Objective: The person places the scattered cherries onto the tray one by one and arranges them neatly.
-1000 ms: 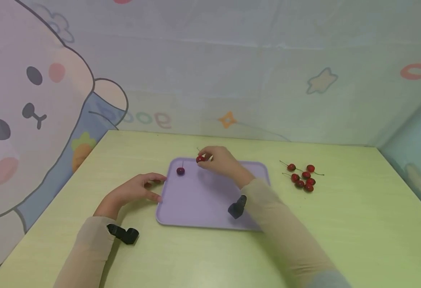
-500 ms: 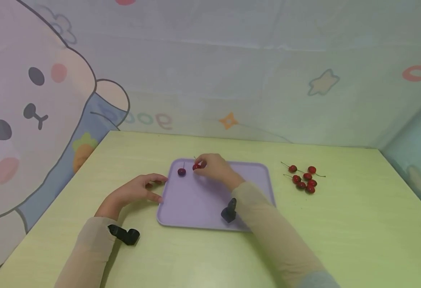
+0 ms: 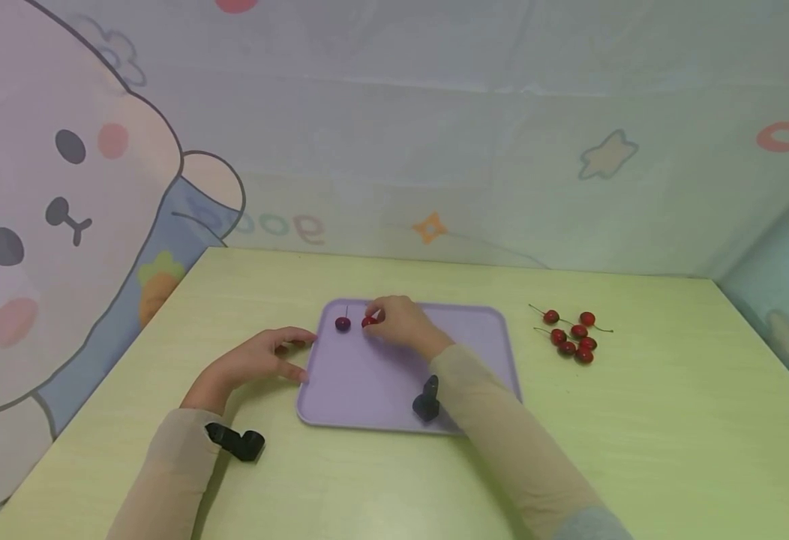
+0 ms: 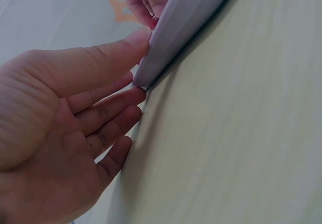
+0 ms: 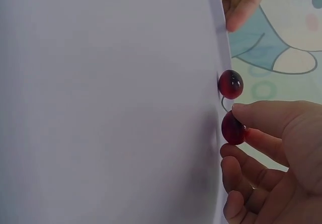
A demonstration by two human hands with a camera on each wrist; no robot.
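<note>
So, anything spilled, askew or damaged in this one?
Nothing stands out. The purple tray lies flat, one cherry sits on it, the right hand pinches another cherry, and the loose cherries cluster on the table.

Soft even light, faint shadows, no glare — wrist views slightly blurred

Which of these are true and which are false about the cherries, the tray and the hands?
1. The right hand pinches a red cherry over the purple tray. True.
2. Another cherry already lies on the tray. True.
3. The left hand holds a cherry. False: it only touches the tray's left edge.
4. The pile of cherries sits on the tray. False: it lies on the green table, right of the tray.
</note>
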